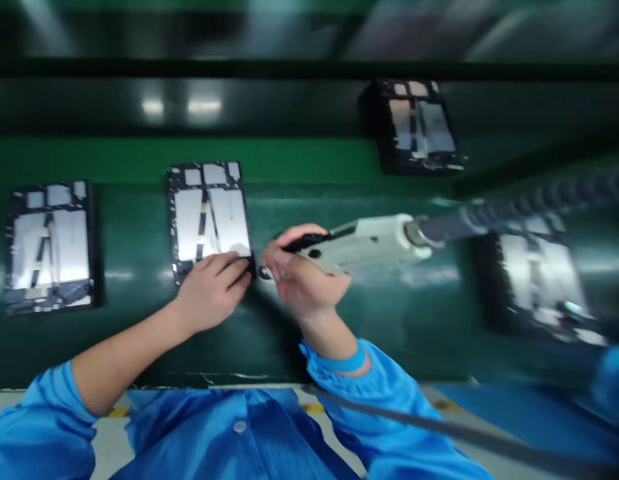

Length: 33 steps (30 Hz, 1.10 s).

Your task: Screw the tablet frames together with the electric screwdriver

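In the head view, an opened tablet lies on the green bench, its silver battery cells and black frame facing up. My left hand rests over its lower edge, fingers laid across the lower right corner; the thumb is hidden. My right hand is closed around the front of a white electric screwdriver with a black lever. The screwdriver lies nearly level, its tip pointing left, close to the tablet's lower right corner. Whether the tip touches the tablet I cannot tell.
Another opened tablet lies to the left. On the right is a blurred stack of tablets, and a further stack stands at the back. A ribbed grey cable runs rightward from the screwdriver. A dark strap crosses my right sleeve.
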Each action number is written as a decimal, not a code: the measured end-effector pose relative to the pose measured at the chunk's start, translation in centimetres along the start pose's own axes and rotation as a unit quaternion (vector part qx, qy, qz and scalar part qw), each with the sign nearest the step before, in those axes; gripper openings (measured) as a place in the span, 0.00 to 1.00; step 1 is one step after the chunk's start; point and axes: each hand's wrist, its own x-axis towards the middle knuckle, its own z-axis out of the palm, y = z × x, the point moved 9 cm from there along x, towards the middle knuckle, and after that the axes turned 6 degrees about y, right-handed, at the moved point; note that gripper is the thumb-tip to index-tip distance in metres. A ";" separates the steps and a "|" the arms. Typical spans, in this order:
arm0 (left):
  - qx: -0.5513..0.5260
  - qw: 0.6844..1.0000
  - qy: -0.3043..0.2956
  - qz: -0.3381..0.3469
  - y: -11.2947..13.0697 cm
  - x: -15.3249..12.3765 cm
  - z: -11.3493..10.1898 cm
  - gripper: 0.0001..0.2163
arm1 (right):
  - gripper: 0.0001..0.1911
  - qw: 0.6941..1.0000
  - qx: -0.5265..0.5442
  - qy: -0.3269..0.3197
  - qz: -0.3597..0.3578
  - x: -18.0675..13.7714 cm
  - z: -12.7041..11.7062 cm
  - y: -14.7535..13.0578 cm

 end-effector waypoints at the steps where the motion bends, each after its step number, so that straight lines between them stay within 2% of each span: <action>1: 0.004 1.000 -0.001 -0.002 0.2 -0.2 0.1 0.08 | 0.07 1.000 -0.012 -0.004 0.009 -0.3 -0.1 0.2; 8: 0.036 0.994 -0.101 0.006 0.5 -1.6 2.0 0.12 | 0.06 0.996 -0.055 -0.028 0.064 -1.4 -1.0 3.1; 14: 0.044 0.991 -0.127 0.012 0.6 -0.9 1.4 0.12 | 0.09 0.993 -0.035 -0.003 0.117 -1.0 -0.2 2.5; 16: 0.035 0.995 -0.093 0.021 0.2 -0.6 0.4 0.12 | 0.09 0.993 -0.004 0.003 0.116 0.0 0.0 1.5; 18: 0.031 0.999 -0.019 0.002 -1.4 -0.4 -1.6 0.12 | 0.09 0.996 0.035 0.025 0.081 1.6 -0.3 0.0; 21: 0.040 0.992 0.077 -0.094 -6.5 -0.9 -4.0 0.07 | 0.08 0.995 0.066 0.079 -0.014 4.4 -1.8 -2.4; 23: 0.039 0.978 0.111 -0.170 -10.5 -1.8 -4.4 0.07 | 0.08 0.992 0.057 0.107 -0.042 5.9 -2.8 -2.6; 26: 0.011 0.958 0.115 -0.264 -14.9 -3.3 -3.6 0.13 | 0.09 0.990 0.034 0.126 -0.053 7.2 -4.1 -1.6; 28: -0.002 0.952 0.102 -0.290 -16.0 -3.8 -3.1 0.15 | 0.09 0.991 0.018 0.122 -0.049 7.4 -4.5 -0.6; 33: -0.007 0.948 0.078 -0.309 -15.8 -3.4 -3.0 0.16 | 0.10 0.991 -0.026 0.118 -0.054 7.0 -4.9 0.3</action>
